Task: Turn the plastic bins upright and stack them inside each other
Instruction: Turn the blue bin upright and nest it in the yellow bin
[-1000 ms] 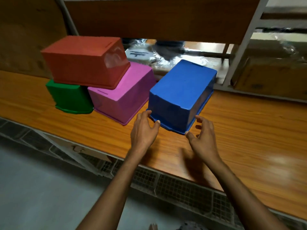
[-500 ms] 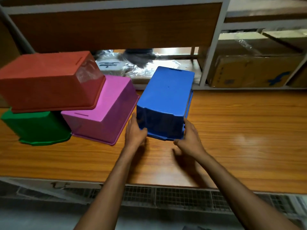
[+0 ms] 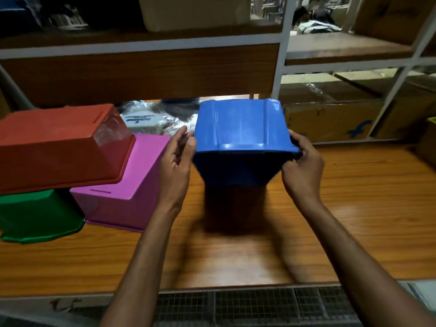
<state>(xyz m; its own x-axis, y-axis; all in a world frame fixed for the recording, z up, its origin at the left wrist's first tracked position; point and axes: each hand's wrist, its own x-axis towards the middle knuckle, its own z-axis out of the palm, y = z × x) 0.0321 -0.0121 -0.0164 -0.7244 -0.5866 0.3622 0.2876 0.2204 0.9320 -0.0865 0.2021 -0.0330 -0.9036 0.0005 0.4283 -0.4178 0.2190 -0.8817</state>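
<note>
A blue bin (image 3: 240, 128) hangs above the wooden shelf (image 3: 354, 208), tipped so its near end wall faces me and its open side points down toward me. My left hand (image 3: 177, 161) grips its left rim and my right hand (image 3: 302, 166) grips its right rim. To the left, a pink bin (image 3: 127, 185) and a green bin (image 3: 37, 215) sit upside down on the shelf. A red bin (image 3: 59, 147) lies upside down across both of them.
Cardboard boxes (image 3: 330, 119) and wrapped packages (image 3: 146, 119) fill the back of the shelf. An upper wooden shelf board (image 3: 141, 76) runs overhead, with white metal uprights (image 3: 280, 67). A wire mesh shelf (image 3: 254, 305) lies below the front edge.
Both hands closed on the blue bin's near end, lifted it off the shelf and tilted it up. The camera view shifted upward and to the right.
</note>
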